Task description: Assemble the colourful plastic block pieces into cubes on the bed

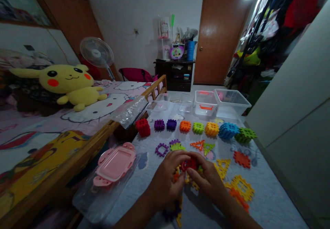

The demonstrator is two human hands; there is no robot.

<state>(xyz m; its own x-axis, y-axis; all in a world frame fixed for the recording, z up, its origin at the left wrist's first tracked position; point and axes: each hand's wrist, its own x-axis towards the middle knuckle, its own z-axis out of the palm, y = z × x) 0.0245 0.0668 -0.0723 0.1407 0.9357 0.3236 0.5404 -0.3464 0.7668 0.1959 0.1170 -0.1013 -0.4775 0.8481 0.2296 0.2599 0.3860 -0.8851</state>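
Observation:
My left hand and my right hand come together over the near part of the table. Both have their fingers closed around a red plastic building piece. Orange and yellow interlocking pieces show beneath and between the fingers; how they join the red one is partly hidden. Just beyond my hands lie a lime green piece, a purple square frame, an orange triangle and a green triangle. Right of my right hand are a yellow triangle, a yellow window square and a red-orange square.
Sorted stacks, from a red stack to a green stack, line the table's far half. Behind them stand clear bins. A pink lid lies at the left, beside the bed's wooden rail.

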